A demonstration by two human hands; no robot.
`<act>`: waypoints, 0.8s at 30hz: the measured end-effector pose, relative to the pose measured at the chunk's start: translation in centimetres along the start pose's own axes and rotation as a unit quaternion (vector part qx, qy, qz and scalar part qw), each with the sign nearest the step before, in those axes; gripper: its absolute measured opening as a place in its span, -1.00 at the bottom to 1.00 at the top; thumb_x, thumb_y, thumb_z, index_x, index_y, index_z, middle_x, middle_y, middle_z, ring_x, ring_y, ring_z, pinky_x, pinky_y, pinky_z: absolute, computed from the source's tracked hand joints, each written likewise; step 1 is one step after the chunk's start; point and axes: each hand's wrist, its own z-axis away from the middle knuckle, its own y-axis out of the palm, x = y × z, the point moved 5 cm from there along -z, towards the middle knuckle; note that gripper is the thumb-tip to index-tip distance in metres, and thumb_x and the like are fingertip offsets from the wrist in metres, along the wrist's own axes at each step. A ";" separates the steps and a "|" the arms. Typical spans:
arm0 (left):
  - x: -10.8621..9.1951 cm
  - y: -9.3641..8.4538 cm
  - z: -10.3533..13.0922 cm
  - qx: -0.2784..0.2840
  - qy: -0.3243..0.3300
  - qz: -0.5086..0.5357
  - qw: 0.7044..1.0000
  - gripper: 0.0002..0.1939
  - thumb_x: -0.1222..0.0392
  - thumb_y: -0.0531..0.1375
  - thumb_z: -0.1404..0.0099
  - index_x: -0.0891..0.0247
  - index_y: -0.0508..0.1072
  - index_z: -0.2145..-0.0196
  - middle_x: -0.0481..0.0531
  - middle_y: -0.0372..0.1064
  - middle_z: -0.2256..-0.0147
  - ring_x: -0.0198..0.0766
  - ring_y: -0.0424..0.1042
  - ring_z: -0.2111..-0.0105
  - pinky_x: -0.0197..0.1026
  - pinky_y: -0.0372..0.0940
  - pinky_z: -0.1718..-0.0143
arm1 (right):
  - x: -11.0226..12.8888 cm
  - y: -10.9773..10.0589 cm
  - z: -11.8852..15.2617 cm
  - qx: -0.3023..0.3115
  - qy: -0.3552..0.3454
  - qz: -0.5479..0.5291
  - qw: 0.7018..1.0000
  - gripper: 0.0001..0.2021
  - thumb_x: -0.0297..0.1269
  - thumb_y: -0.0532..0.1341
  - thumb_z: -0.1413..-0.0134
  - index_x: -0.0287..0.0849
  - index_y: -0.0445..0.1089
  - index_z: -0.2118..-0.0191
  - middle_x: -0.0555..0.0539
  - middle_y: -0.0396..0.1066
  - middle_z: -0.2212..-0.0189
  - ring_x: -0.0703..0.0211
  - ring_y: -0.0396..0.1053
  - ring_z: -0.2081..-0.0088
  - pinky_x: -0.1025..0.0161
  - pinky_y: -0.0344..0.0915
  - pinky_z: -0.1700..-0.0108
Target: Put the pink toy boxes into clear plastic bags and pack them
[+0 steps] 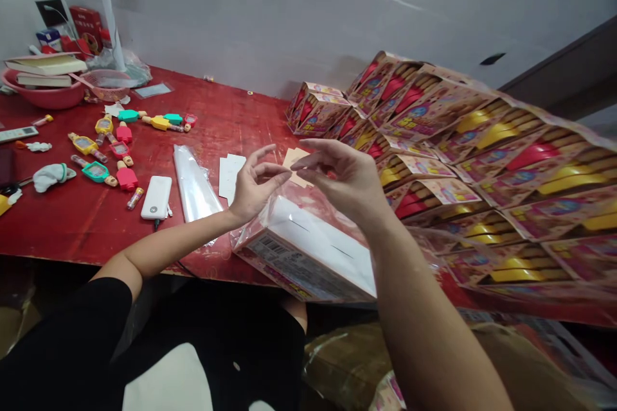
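A cardboard box (308,237) with a white top and a barcode on its near side lies tilted at the table's front edge, inside a clear plastic bag (277,209). Above its far end, my left hand (260,186) has thumb and fingers drawn together in a pinch. My right hand (344,183) pinches just beside it, the fingertips of both hands almost meeting. Whatever lies between the fingertips is too thin or transparent to make out. Flat clear plastic bags (195,189) lie left of my left hand, close to a white card piece (230,173).
Stacked printed boxes (434,115) with red and yellow items fill the right side. A white power bank (157,198), small colourful toy pieces (96,171) and a pink basin (48,96) with books are on the left of the red table (216,103). Behind stands a grey wall.
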 end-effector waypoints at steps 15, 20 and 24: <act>-1.6 0.6 -0.4 -0.023 0.072 0.020 0.997 -0.34 0.19 0.42 -0.23 0.12 0.31 -0.24 -0.04 0.59 0.24 -0.35 0.54 0.26 -0.23 0.39 0.11 | 3.3 1.8 1.8 -0.115 -0.227 0.386 0.887 -0.65 -0.30 0.14 -0.33 -0.15 0.36 -0.18 -0.13 0.59 0.24 0.03 0.46 0.19 0.06 0.36 0.09; -2.7 0.8 -0.3 -0.012 0.134 -0.029 0.990 -0.36 0.24 0.39 -0.24 0.16 0.28 -0.22 -0.04 0.58 0.28 -0.33 0.55 0.25 -0.23 0.38 0.11 | 4.0 2.4 0.7 -0.164 -0.204 0.336 0.905 -0.80 -0.34 0.16 -0.21 -0.15 0.37 0.05 -0.09 0.54 0.34 0.09 0.44 0.30 0.11 0.42 0.17; -3.4 0.8 -0.3 -0.025 0.154 -0.052 0.986 -0.48 0.32 0.34 -0.24 0.19 0.31 -0.11 -0.06 0.55 0.30 -0.36 0.53 0.26 -0.25 0.38 0.14 | 5.3 -1.3 1.2 -0.281 -0.169 0.139 0.935 -0.78 -0.38 0.20 -0.13 -0.12 0.27 0.09 -0.01 0.42 0.39 0.19 0.45 0.37 0.20 0.43 0.26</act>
